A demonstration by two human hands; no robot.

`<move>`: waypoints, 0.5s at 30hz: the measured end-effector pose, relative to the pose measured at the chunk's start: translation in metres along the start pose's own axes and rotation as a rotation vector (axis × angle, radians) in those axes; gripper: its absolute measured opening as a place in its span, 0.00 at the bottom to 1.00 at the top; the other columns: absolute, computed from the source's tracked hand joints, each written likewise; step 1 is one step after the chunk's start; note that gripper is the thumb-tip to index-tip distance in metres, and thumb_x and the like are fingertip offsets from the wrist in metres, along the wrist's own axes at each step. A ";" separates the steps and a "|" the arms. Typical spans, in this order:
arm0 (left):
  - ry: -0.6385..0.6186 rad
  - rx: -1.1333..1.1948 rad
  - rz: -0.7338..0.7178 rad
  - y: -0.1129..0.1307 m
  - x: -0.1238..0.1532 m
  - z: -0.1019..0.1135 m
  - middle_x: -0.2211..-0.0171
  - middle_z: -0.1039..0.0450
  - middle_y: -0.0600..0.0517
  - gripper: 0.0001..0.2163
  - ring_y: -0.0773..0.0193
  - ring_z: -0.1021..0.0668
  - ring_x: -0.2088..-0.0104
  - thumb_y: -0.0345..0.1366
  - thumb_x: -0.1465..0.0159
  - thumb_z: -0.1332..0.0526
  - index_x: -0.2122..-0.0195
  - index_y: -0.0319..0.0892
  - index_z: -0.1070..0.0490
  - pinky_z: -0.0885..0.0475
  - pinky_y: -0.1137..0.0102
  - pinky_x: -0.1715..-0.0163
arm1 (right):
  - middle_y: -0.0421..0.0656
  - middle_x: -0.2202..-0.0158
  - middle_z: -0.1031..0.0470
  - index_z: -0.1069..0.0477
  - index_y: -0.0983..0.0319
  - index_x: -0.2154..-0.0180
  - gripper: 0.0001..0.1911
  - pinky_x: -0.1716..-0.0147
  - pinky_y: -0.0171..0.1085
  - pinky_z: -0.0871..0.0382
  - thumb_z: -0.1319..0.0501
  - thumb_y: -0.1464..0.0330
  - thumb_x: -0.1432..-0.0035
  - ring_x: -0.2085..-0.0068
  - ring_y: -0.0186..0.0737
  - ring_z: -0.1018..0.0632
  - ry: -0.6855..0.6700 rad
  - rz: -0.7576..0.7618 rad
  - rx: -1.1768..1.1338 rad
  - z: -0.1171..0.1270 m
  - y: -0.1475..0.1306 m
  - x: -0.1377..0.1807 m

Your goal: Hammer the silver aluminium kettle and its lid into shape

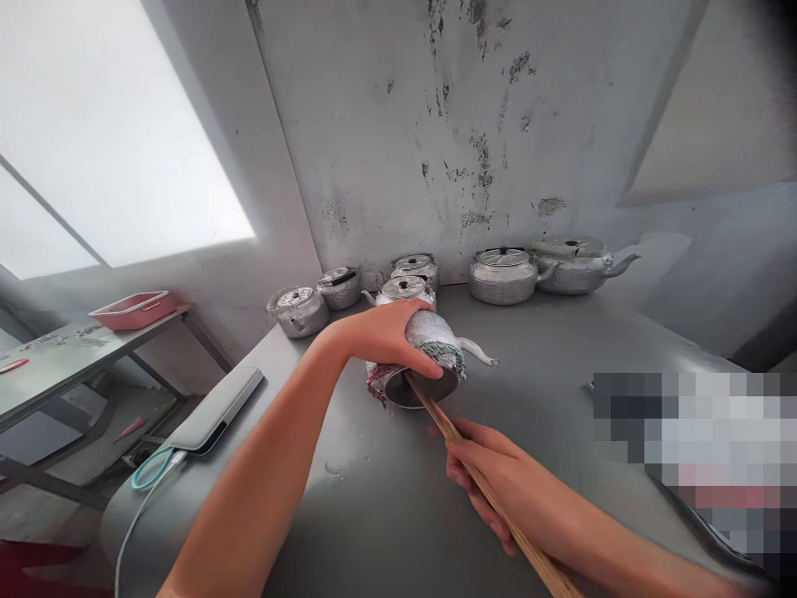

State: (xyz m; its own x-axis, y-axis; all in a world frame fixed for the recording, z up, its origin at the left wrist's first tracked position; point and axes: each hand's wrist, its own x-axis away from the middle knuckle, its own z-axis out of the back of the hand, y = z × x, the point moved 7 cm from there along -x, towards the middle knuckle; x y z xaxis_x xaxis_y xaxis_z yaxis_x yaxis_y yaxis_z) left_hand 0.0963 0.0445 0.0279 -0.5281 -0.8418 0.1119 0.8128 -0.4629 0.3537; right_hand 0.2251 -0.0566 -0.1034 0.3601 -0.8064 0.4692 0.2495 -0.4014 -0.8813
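A silver metal teapot [431, 329] lies tipped on its side, its round mouth facing me and its spout pointing right. My left hand [392, 332] wraps over its top, thumb near the rim. Red and green cord or cloth shows around the mouth. In my right hand [491, 465] is a long wooden stick [473, 473], or perhaps a bundle of sticks, gripped partway along. Its far end goes inside the teapot, where the tip is hidden. Just behind stands another lidded teapot [404, 287], partly covered by my left hand.
Several silver teapots line the table's back, including a large one [573, 264] at right. A white power bank [217, 411] with a cable lies on the left edge. A pink basket [135, 310] sits on a side table. Something blurred out [703, 457] covers the right.
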 end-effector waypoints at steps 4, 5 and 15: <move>-0.006 -0.003 0.006 -0.002 -0.001 0.000 0.32 0.41 0.50 0.49 0.48 0.31 0.39 0.62 0.51 0.33 0.31 0.50 0.47 0.32 0.66 0.46 | 0.33 0.72 0.36 0.37 0.58 0.66 0.15 0.88 0.27 0.41 0.51 0.57 0.30 0.86 0.23 0.38 0.001 0.046 0.018 -0.002 0.002 0.001; -0.001 -0.009 0.002 -0.002 -0.001 0.000 0.32 0.41 0.50 0.49 0.48 0.32 0.38 0.62 0.51 0.33 0.31 0.50 0.47 0.33 0.66 0.45 | 0.32 0.71 0.37 0.38 0.58 0.66 0.17 0.88 0.27 0.41 0.53 0.56 0.29 0.86 0.23 0.39 0.018 0.064 0.022 -0.001 0.002 0.000; 0.000 -0.023 -0.002 -0.001 -0.001 0.001 0.32 0.41 0.50 0.49 0.47 0.33 0.37 0.62 0.51 0.34 0.31 0.49 0.47 0.33 0.66 0.45 | 0.32 0.71 0.42 0.37 0.57 0.61 0.21 0.88 0.27 0.45 0.57 0.50 0.28 0.83 0.25 0.44 0.064 0.044 0.100 0.000 0.004 0.005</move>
State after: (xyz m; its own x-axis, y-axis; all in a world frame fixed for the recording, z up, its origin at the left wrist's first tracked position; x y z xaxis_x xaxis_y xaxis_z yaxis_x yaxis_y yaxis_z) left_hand 0.0955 0.0460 0.0284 -0.5296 -0.8409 0.1113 0.8173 -0.4707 0.3323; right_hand 0.2275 -0.0621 -0.1045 0.3157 -0.8494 0.4230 0.3244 -0.3223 -0.8893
